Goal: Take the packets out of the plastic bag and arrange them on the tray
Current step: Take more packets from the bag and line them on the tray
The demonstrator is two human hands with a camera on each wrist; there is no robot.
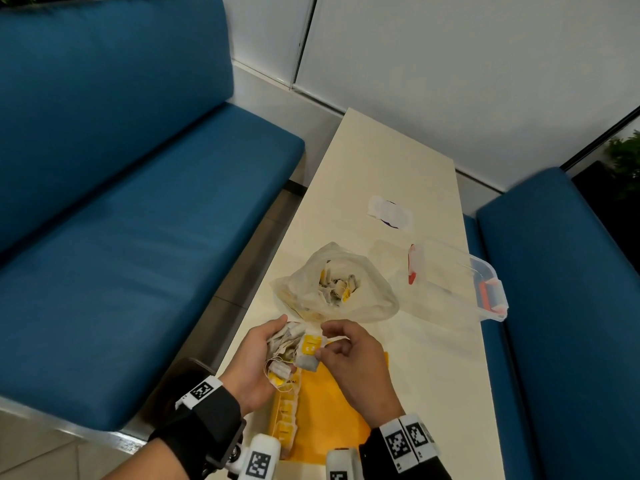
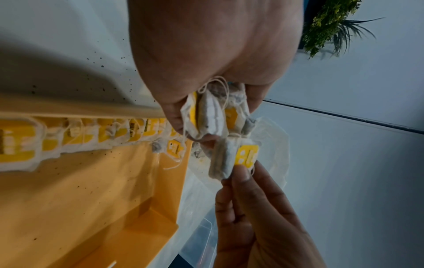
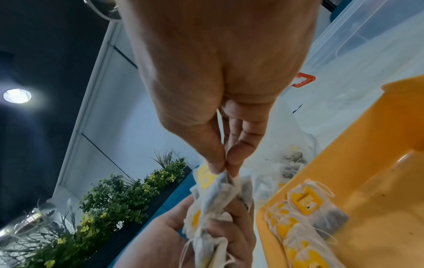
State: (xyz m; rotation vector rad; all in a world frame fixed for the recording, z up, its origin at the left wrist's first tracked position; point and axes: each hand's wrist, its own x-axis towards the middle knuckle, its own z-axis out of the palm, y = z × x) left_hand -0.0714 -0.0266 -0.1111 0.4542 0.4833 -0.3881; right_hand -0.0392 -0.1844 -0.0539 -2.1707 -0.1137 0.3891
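While the bench (image 1: 398, 161) carries the plastic bag (image 1: 332, 282), still part full, and the yellow tray (image 1: 332, 403) with a row of packets (image 1: 285, 417) along its left edge, a bunch is clutched in the left hand (image 1: 258, 362) and one packet (image 1: 310, 351) is pinched by the right hand (image 1: 349, 355). Light, soft and tangled by strings, each is best taken at its paper edge. The tray's near end is hidden by wrists.
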